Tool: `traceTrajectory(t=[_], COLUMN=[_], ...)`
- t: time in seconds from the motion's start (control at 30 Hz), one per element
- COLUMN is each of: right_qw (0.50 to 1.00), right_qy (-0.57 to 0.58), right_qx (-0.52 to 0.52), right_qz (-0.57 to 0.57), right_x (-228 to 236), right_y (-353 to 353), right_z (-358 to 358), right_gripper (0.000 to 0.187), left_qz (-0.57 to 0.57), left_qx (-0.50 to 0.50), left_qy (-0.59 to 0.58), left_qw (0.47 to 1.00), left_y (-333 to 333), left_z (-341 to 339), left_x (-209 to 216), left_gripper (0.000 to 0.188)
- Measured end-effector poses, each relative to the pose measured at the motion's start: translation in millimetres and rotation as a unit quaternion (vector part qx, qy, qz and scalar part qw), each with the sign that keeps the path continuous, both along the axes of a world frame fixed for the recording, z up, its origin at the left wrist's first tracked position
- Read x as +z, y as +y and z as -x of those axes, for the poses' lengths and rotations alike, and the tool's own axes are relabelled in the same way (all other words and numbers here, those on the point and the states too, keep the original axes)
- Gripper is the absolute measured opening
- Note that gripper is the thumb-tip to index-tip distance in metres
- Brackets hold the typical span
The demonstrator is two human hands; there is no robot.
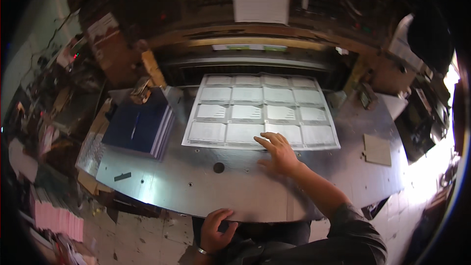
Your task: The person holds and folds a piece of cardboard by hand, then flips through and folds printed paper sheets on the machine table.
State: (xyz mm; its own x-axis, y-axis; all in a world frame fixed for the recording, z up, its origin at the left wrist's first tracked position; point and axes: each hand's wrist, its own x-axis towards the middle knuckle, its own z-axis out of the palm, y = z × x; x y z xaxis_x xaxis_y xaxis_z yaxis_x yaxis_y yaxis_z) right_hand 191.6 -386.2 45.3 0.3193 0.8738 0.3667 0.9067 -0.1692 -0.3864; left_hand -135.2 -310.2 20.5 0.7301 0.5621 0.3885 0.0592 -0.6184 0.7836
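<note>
A large printed sheet (248, 113), possibly the top of a thin stack, lies on the metal table, marked out in rows of white and grey panels. Its far edge reaches the dark slot of a cutting machine. My right hand (278, 154) is over the sheet's near edge, fingers apart and holding nothing; whether the fingertips touch the paper I cannot tell. At the table's front edge, close to my body, my left hand (216, 229) is loosely curved with the thumb apart from the fingers and nothing between them.
A stack with a dark blue top (135, 122) stands on the table's left, a metal piece on its far end. Nearby lies a small dark strip (122, 176). On the right is a square beige block (377, 149). Pink paper (59, 221) is stacked low at left.
</note>
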Motion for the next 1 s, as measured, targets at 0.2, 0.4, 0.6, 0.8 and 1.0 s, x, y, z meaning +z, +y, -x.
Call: traceTrajectory(t=[0.2, 0.4, 0.6, 0.8, 1.0], right_qw=[0.976, 0.984, 0.990, 0.992, 0.994], right_qy=[-0.086, -0.018, 0.019, 0.040, 0.038], right_qx=[-0.018, 0.005, 0.001, 0.022, 0.012], right_qz=[0.197, 0.176, 0.140, 0.119, 0.104], right_x=[8.8, 0.7, -3.2, -5.5, -14.5], right_y=[46.2, 44.2, 46.7, 53.3, 51.0], right_z=[-27.2, -40.0, -36.8, -37.2, -41.7], right_gripper=[0.090, 0.076, 0.053, 0.029, 0.015], left_qz=[0.027, -0.039, -0.058, -0.092, -0.032], left_qx=[-0.003, 0.059, 0.083, 0.082, 0.051], left_qy=[0.027, 0.040, 0.067, 0.093, 0.043], left_qw=[0.999, 0.997, 0.993, 0.988, 0.997], left_y=[50.2, 118.6, 195.6, 236.5, 259.0], left_z=[-0.5, -13.4, -53.6, -78.0, -105.8], left_x=[4.7, 7.7, -15.1, -13.4, -6.9], left_gripper=[0.040, 0.046, 0.066, 0.088, 0.093])
